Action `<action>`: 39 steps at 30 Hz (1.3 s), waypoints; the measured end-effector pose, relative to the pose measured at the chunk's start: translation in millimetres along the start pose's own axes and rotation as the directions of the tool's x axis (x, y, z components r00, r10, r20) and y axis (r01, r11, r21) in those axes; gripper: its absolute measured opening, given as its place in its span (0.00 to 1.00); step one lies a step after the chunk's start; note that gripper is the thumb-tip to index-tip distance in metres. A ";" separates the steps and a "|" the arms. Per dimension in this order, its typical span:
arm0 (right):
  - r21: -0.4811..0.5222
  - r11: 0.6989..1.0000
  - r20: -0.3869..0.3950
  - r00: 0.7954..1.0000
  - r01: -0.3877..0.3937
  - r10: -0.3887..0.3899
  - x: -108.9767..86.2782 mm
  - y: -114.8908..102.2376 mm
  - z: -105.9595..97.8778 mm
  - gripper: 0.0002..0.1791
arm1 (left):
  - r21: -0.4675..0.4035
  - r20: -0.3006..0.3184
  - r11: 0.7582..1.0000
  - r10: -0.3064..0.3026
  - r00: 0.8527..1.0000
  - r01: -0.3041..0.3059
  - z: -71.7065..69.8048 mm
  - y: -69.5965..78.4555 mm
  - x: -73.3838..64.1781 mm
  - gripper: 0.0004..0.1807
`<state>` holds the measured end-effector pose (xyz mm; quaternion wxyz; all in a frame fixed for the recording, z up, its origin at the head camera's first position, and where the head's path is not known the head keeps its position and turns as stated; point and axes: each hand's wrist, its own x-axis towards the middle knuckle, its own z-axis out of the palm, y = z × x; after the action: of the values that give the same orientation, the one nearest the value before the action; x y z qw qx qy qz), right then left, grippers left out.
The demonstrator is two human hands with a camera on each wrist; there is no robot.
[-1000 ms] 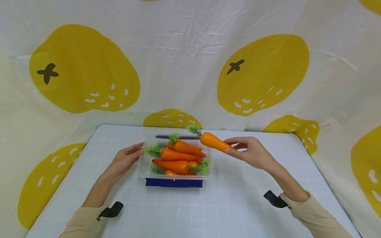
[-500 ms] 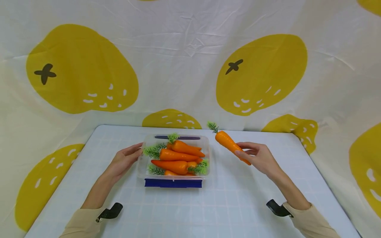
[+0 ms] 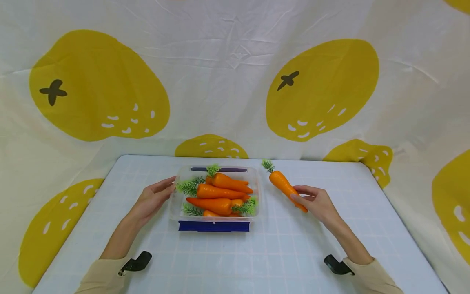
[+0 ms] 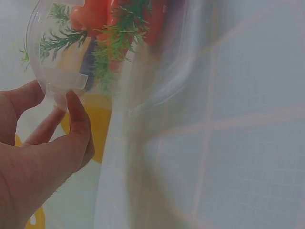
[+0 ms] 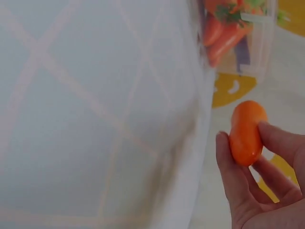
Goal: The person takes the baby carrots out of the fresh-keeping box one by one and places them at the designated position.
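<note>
My right hand point(image 3: 318, 203) pinches an orange carrot point(image 3: 282, 183) near its thin end, to the right of the container. Its green top point(image 3: 268, 165) points away and to the left. In the right wrist view the carrot point(image 5: 248, 133) sits end-on between thumb and fingers. A clear plastic container point(image 3: 175, 210), filled with several carrots point(image 3: 220, 192) with green tops, stands mid-table. At its left side my left hand point(image 3: 151, 200) grips the edge. The left wrist view shows the fingertips point(image 4: 76, 102) at a clear side flap point(image 4: 66, 78) of the container.
A dark blue clip flap point(image 3: 213, 226) hangs along the container's near side, and another point(image 3: 219, 170) lies at its far side. The table point(image 3: 235, 261) has a pale checked cover. Behind it hangs a white cloth point(image 3: 220, 81) with large yellow fruit prints.
My right hand has carried the carrot from over the container's far right corner to the right, then lower and slightly nearer. My left hand has stayed at the container's side.
</note>
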<state>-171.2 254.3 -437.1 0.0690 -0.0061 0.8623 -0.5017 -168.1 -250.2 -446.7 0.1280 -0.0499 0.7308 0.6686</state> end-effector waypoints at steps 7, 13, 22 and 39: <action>-0.040 0.998 -0.023 0.999 -0.038 0.037 1.1 9.9 9.9 0.28 | 0.003 -0.009 1.000 -0.010 1.000 0.010 0.6 0.5 0.1 0.38; -0.093 0.995 -0.045 0.998 -0.044 0.040 1.4 14.2 14.1 0.27 | -0.003 -0.009 1.000 -0.012 1.000 0.012 0.6 -0.2 0.9 0.38; -0.170 0.985 -0.061 0.998 -0.023 0.013 -0.9 10.5 22.6 0.24 | -0.001 -0.007 1.000 -0.021 1.000 0.021 1.6 0.9 0.4 0.38; -0.060 0.996 0.088 0.994 -0.066 0.071 -3.3 4.3 39.2 0.23 | -0.007 -0.012 1.000 -0.015 1.000 0.015 0.5 -1.0 0.6 0.38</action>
<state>-162.8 222.8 -459.5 0.1247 -0.0011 0.8720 -0.4734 -168.4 -249.7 -447.8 0.1286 -0.0599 0.7289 0.6698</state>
